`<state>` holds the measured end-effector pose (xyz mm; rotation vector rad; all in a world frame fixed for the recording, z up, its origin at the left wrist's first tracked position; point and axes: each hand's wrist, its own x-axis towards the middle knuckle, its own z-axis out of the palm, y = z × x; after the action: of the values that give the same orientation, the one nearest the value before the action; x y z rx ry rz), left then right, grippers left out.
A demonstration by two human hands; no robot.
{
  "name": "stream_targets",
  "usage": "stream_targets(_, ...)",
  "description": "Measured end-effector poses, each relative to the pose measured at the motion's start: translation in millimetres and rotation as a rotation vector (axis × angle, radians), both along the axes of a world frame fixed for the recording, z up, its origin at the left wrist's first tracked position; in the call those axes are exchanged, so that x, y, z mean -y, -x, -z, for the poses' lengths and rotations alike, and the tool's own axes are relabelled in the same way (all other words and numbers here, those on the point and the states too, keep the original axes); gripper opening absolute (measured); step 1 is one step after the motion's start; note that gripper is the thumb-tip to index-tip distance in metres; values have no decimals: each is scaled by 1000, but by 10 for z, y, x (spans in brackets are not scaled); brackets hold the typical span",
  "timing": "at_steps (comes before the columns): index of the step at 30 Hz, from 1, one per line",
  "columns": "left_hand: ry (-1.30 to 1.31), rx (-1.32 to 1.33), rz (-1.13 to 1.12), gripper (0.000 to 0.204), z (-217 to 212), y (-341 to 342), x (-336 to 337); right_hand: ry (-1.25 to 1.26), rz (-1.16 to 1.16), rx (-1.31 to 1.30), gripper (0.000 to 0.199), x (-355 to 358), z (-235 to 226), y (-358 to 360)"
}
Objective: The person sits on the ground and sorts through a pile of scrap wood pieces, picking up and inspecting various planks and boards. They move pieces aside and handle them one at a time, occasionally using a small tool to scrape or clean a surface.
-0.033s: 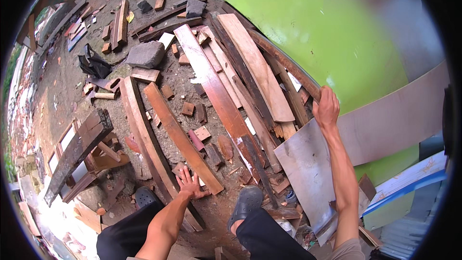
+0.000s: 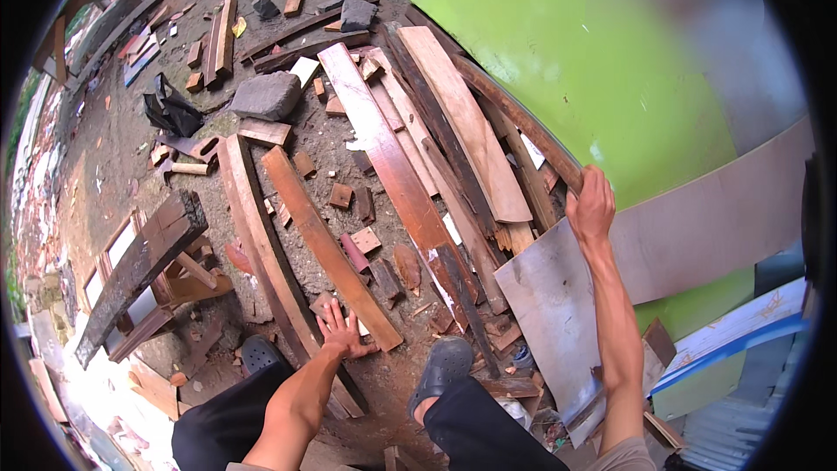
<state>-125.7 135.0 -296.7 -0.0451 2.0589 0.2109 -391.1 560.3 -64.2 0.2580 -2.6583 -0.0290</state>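
Left hand [image 2: 342, 331]: fingers spread flat, palm down on the near end of a reddish-brown plank [image 2: 327, 244] that lies on the dirt ground [image 2: 122, 135]; grip wide, nothing enclosed. The plank runs from the hand diagonally up and to the left, just beside a longer curved board [image 2: 257, 244] on its left.

Right hand [image 2: 593, 205]: arm stretched forward, fingers curled over the top edge of a grey sheet panel [image 2: 558, 296] where it meets the lower end of a long dark batten [image 2: 514, 118]; which of the two the grip closes on cannot be told.

Behind the right hand: a large green panel [image 2: 567, 52] and a pale bowed sheet [image 2: 724, 209] across it.

Centre: a heap of long planks [image 2: 410, 157] fanned out between the two hands, with short offcuts [image 2: 366, 240] scattered among them.

Left: a dark beam on a rough wooden frame [image 2: 139, 266]; a grey stone block [image 2: 266, 96] farther off; a black bag [image 2: 170, 109] near it.

Bottom: two dark clogs [image 2: 440, 366] and black trousers [image 2: 488, 436] of the person
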Motion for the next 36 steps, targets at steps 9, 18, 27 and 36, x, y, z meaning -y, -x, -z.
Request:
stream_targets(9, -70, -9, -50, 129, 2, 57, 100, 241, 73, 5, 44, 722, -610, -1496)
stream_targets(18, -148, -55, -82, 131, 15, 17, 134, 286, -341, 357, 47, 1811, 226, -1817)
stream_targets(27, -208, -45, -91, 132, -16, 61, 211, 641, -54, 683, 54, 2305, 1375, -2780)
stream_targets(36, -247, -21, -115, 131, -27, 59, 244, 828, 218, 1393, 70, 2025, 1510, -2090)
